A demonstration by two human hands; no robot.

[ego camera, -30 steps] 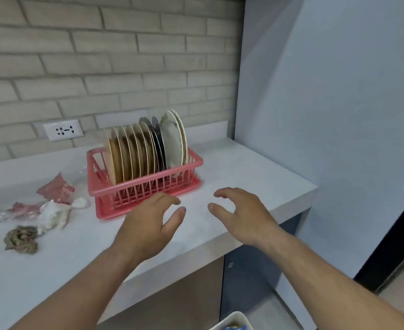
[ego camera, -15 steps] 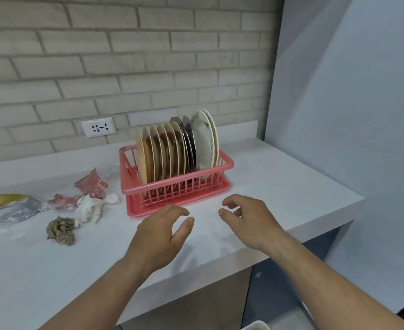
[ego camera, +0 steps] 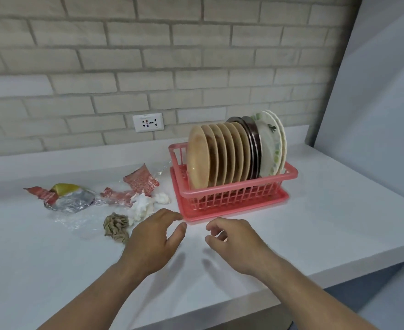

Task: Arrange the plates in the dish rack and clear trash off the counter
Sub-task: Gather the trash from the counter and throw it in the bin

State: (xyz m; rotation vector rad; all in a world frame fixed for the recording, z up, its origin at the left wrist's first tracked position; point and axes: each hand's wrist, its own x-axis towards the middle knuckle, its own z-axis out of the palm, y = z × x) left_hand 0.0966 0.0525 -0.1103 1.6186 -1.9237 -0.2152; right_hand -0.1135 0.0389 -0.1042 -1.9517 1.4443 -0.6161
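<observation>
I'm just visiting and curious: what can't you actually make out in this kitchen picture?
Head view only:
1. Plates: each hides the next one's face, and the dish rack wall covers their bottoms.
2. Red wrapper: print too blurred to read.
3. Brown paper wad: its lower right corner sits behind the left hand.
4. Counter: cut off by the left edge.

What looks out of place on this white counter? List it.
Loose trash lies scattered on the white counter left of the pink plastic dish rack: torn red wrappers, a crumpled silver foil packet, a white tissue wad and a brown paper ball. The plates stand upright in the rack, in order.
</observation>
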